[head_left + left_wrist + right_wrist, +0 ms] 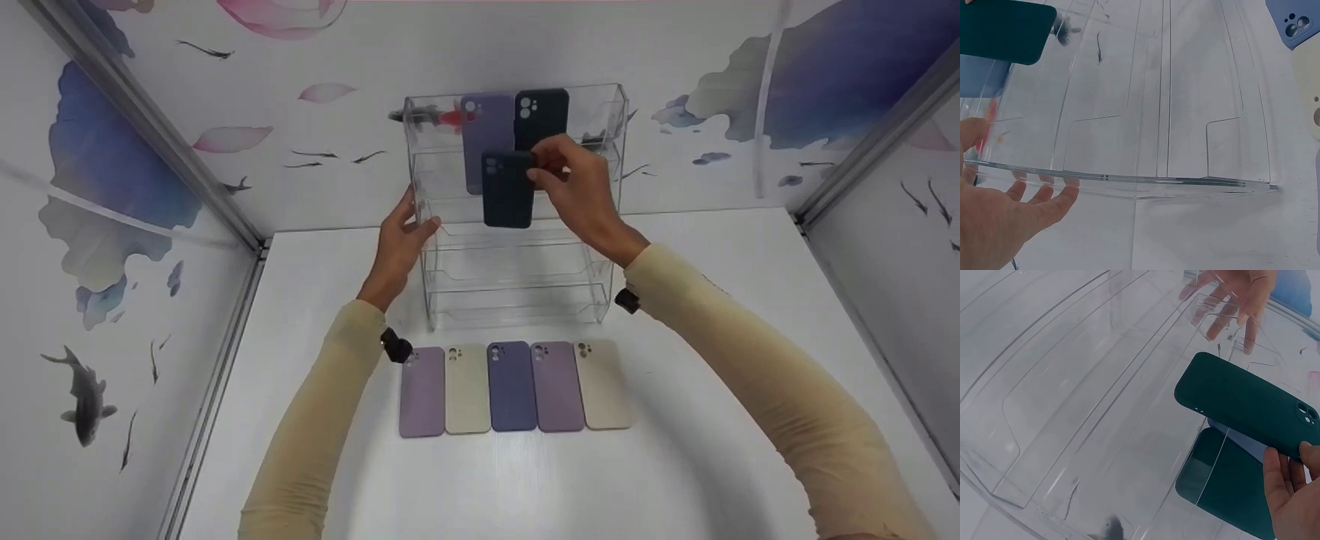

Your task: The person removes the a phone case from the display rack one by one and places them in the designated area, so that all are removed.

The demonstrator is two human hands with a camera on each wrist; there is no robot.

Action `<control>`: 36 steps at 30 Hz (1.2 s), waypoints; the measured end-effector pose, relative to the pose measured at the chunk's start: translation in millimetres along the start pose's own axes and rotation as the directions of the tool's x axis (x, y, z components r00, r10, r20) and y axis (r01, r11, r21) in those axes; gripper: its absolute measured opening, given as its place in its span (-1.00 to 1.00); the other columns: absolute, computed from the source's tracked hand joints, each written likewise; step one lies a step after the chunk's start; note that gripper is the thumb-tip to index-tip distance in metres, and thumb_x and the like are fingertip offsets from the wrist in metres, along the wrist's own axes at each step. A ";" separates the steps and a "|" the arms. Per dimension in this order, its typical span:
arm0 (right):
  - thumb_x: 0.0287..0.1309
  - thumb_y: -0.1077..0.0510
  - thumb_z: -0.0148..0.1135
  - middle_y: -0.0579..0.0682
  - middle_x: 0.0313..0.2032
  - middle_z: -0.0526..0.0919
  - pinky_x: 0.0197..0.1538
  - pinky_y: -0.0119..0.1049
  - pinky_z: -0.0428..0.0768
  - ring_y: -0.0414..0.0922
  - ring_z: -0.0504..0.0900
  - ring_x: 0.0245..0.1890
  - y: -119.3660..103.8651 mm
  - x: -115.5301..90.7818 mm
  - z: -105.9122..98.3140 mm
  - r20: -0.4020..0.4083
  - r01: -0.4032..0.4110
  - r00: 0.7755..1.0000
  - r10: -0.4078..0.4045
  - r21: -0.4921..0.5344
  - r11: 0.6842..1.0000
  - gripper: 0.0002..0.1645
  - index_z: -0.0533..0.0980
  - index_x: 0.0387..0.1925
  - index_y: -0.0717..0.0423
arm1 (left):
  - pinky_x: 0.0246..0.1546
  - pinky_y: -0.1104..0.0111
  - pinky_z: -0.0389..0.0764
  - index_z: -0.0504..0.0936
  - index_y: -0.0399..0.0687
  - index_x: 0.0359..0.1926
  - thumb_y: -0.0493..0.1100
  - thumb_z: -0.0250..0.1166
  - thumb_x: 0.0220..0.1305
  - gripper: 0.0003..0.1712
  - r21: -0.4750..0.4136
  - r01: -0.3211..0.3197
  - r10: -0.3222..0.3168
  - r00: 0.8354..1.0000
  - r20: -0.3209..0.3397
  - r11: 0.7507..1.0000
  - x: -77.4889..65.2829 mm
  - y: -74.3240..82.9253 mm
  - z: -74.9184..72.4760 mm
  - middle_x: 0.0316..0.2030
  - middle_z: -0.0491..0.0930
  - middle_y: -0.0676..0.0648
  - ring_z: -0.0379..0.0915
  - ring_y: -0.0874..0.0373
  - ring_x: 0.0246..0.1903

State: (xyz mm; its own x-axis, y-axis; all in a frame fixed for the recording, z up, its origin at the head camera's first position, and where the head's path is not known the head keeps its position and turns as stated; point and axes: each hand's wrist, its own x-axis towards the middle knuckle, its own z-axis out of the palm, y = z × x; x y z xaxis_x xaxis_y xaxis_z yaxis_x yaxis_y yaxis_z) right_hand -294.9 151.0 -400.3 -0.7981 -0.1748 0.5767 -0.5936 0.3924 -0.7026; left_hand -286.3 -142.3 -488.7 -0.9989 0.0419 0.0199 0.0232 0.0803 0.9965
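Note:
My right hand (pixel 581 184) pinches a dark green phone case (pixel 507 191) by its upper right edge, thumb and fingers on either side. This case hangs in front of a clear acrylic rack (pixel 517 291) with several tiers. On the top tier stand a blue-purple phone case (pixel 487 120) and a second dark green phone case (pixel 541 112), side by side. My left hand (pixel 397 244) holds the rack's left side panel. In the left wrist view, that hand's fingers (pixel 1044 205) lie along the panel's outer side, with the thumb at its other side.
Several phone cases lie in a row on the white table (pixel 510 487) before the rack: two light purple, two cream and a blue-purple one (pixel 512 386) in the middle. A patterned wall (pixel 360 60) rises behind the rack; side panels (pixel 112 300) flank the table.

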 end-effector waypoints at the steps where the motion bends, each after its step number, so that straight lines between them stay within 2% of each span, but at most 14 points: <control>1: 0.41 0.41 0.44 0.13 -0.11 0.77 -0.06 -0.43 0.73 -0.12 0.76 -0.15 -0.7 -1.4 -2.0 -0.001 0.001 1.000 -0.001 0.008 1.000 -0.77 0.65 0.05 0.28 | 0.38 0.07 0.60 0.04 0.26 0.80 -0.13 0.35 0.63 -0.05 -0.002 -0.001 0.001 1.000 -0.001 1.000 -0.1 -0.1 -0.2 0.67 0.25 -0.19 0.49 -0.04 0.45; 8: 0.41 0.38 0.46 0.12 -0.07 0.79 -0.02 -0.45 0.73 -0.12 0.78 -0.07 0.1 -15.7 -18.3 -0.010 0.004 1.000 -0.004 -0.003 1.000 -0.74 0.67 0.08 0.27 | 0.43 0.05 0.55 0.05 0.26 0.80 -0.11 0.33 0.65 -0.08 0.008 -0.020 0.020 1.000 0.015 1.000 0.1 -1.0 -0.7 0.66 0.26 -0.18 0.47 -0.05 0.47; 16: 0.43 0.37 0.45 0.06 -0.05 0.80 0.04 -0.46 0.74 -0.17 0.77 -0.07 6.5 -33.2 -34.8 -0.014 -0.017 1.000 0.017 0.006 1.000 -0.73 0.69 0.10 0.23 | 0.44 0.03 0.55 0.06 0.28 0.80 -0.12 0.34 0.64 -0.07 0.015 -0.031 0.031 0.999 0.015 0.999 -0.4 -2.1 -1.4 0.65 0.27 -0.17 0.39 -0.13 0.54; 23: 0.42 0.39 0.45 0.06 -0.09 0.79 0.04 -0.49 0.73 -0.15 0.76 -0.09 14.0 -47.5 -51.1 -0.025 -0.053 0.998 0.053 0.002 0.999 -0.73 0.68 0.09 0.24 | 0.45 0.03 0.53 0.07 0.25 0.80 -0.10 0.33 0.65 -0.09 0.025 -0.039 0.038 0.999 0.014 0.999 -0.4 -0.8 -1.0 0.64 0.28 -0.20 0.45 -0.06 0.48; 28: 0.43 0.39 0.44 0.06 -0.09 0.78 0.05 -0.49 0.73 -0.13 0.76 -0.10 18.6 -57.2 -61.7 -0.027 -0.080 0.996 0.080 -0.015 0.997 -0.74 0.68 0.10 0.25 | 0.47 0.02 0.52 0.05 0.24 0.80 -0.11 0.34 0.64 -0.07 0.012 -0.031 0.031 0.999 0.013 0.999 0.5 -1.1 -0.6 0.65 0.26 -0.22 0.43 -0.08 0.50; 36: 0.43 0.38 0.44 0.07 -0.09 0.76 0.07 -0.50 0.72 -0.19 0.75 -0.10 23.9 -72.0 -77.4 -0.031 -0.138 0.990 0.136 -0.059 0.989 -0.72 0.68 0.12 0.25 | 0.39 0.05 0.59 0.03 0.24 0.81 -0.12 0.35 0.63 -0.04 0.013 -0.013 0.013 1.000 0.004 1.000 0.7 -1.2 -0.6 0.65 0.26 -0.18 0.50 -0.05 0.42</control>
State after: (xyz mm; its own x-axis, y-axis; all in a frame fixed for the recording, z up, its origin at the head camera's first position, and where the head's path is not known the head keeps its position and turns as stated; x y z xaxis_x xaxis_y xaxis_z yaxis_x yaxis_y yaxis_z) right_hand -243.6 242.9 -426.3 -0.8678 -0.0917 0.4885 -0.4711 0.4650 -0.7496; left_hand -287.0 -143.0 -489.9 -0.9984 0.0468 0.0325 0.0367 0.0923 0.9951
